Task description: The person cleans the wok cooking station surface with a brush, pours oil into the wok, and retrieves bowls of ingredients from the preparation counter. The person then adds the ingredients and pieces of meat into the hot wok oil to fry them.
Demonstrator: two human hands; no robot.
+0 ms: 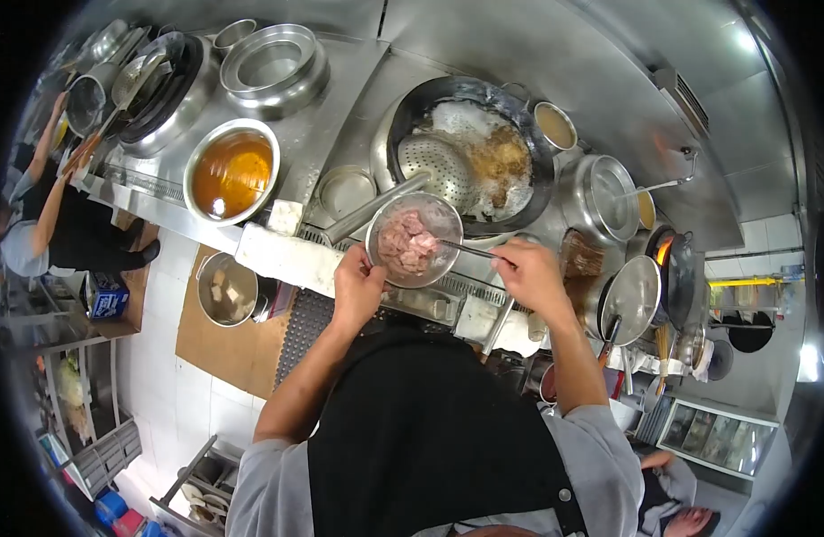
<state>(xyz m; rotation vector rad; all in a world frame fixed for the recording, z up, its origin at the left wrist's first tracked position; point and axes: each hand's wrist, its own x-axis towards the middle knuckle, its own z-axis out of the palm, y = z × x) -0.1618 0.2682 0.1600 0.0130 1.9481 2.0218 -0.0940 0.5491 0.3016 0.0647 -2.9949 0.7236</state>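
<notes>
My left hand (358,285) grips the near left rim of a metal bowl (449,224). Pieces of raw pink meat (407,243) lie inside it. In my right hand (530,276) is a pair of dark, thin chopsticks (470,250), their tips reaching into the bowl at the meat. Just beyond the bowl a large black wok (544,183) contains foamy, bubbling liquid with brown bits. A perforated skimmer (433,166) rests in the wok, its handle passing behind the bowl toward the left.
Left of the wok stands a bowl of amber liquid (242,166) beside a lidded-looking steel pot (271,67). White cloths (287,259) line the counter edge. At right are a steel pot (609,192) and a wok with flame (676,268). Other people stand far left and lower right.
</notes>
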